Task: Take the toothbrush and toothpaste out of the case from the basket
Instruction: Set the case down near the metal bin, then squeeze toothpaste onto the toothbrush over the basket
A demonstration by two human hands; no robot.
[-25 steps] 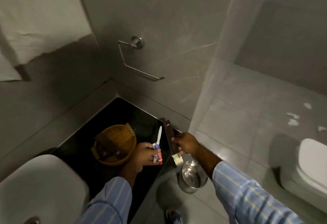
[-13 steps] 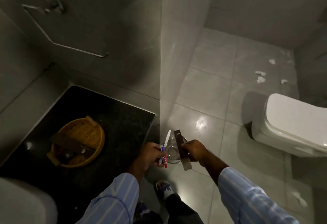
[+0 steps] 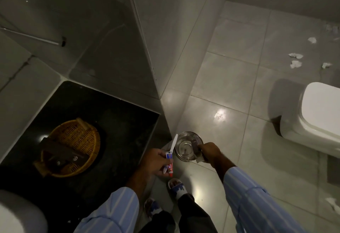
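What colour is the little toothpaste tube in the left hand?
White with a blue band and red lettering and cap, on the toothpaste tube in the left hand; head view only.

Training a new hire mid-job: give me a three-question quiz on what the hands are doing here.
1. True or false: the left hand holds both the toothbrush and the toothpaste tube.
2. The right hand holds the case over which thing? A) the wicker basket B) the steel bin C) the toilet
3. Fill in: the basket sits on the dark ____.

Key: 1 true; 2 B; 3 countertop.
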